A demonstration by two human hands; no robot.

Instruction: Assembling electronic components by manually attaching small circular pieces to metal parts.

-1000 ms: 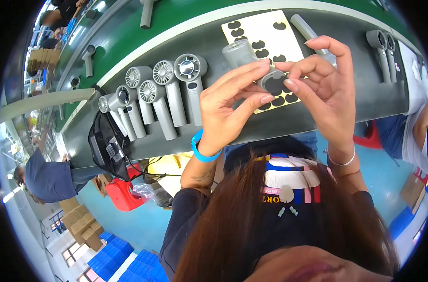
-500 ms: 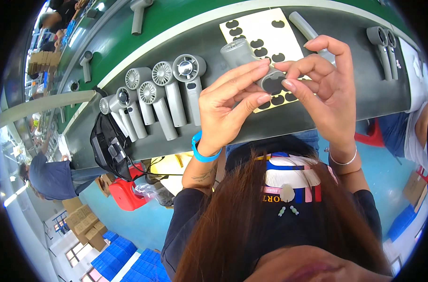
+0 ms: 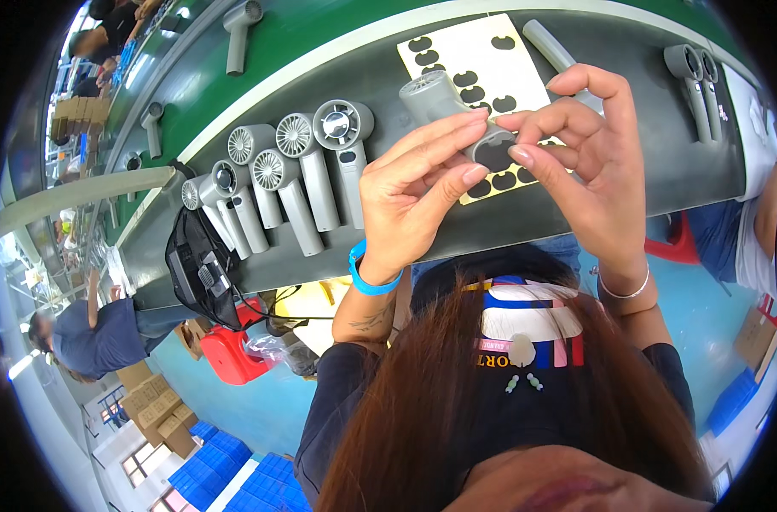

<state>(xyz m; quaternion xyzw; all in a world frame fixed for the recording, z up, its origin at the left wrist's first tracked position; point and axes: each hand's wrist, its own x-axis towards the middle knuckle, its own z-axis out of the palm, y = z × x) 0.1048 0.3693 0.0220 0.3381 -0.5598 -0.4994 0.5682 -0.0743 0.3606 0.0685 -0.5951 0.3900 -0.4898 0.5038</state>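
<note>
My left hand [image 3: 414, 192] is closed around a grey handheld fan [image 3: 429, 96], whose fan head shows beyond my fingertips. Most of its handle is hidden by the fingers. The rounded end of the grey piece faces up toward me, with a dark oval sticker [image 3: 494, 152] lying on it. My right hand [image 3: 580, 158] pinches the sticker's right edge between thumb and index finger, its other fingers bent. Behind both hands lies a pale yellow sheet [image 3: 469, 47] bearing several more black oval stickers.
Several grey handheld fans [image 3: 295, 136] lie in a group on the dark table at left, beside a black bag [image 3: 192, 264]. Another fan [image 3: 549, 44] lies behind my right hand, two more [image 3: 694, 90] farther right. Fans [image 3: 237, 34] rest on the green belt. A red stool [image 3: 235, 354] stands below.
My hands hold nearly the same pose, with the sticker barely shifted. The fans on the green belt have moved left and nearer. At far left, a person in dark blue has shifted posture.
</note>
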